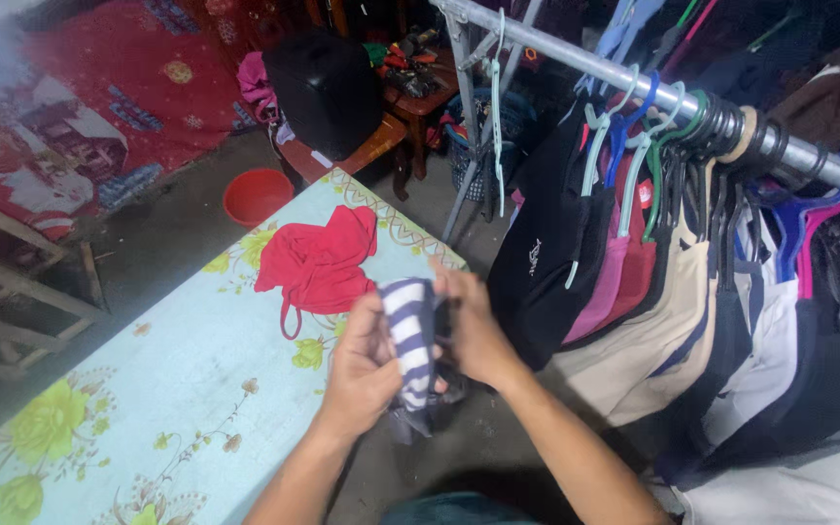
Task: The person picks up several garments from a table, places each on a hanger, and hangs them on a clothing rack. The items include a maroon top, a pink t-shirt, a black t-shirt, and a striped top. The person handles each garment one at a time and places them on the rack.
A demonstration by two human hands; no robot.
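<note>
While the clothes rail (634,78) runs across the far right, loaded with hangers and hanging garments (692,292) in black, cream, pink, white and dark blue, it takes up most of the right side of the scene. Next in size comes the table (148,389) on the left, covered in a pale blue cloth printed with yellow flowers, stretching from the near left up toward the middle. Beyond it, far left, lies a red patterned blanket (119,107), and further back a black box-shaped thing (328,92) sits on a small wooden table (371,146). A red plastic basin (257,194) stands on the concrete floor just past the table's far end. On the far end of the table lies a crumpled red garment (318,262), a loop of its strap trailing toward the near side. Now to the action: just off the table's right edge, in mid-air, both hands work a striped cloth (410,340), dark blue and white bands, bunched up between them. The left hand (362,369) has its fingers curled round the cloth's left side, thumb pressing on the stripes. The right hand (473,331) closes on the right side, fingers pinching the fabric, with the cloth's lower end hanging loose beneath both hands.
</note>
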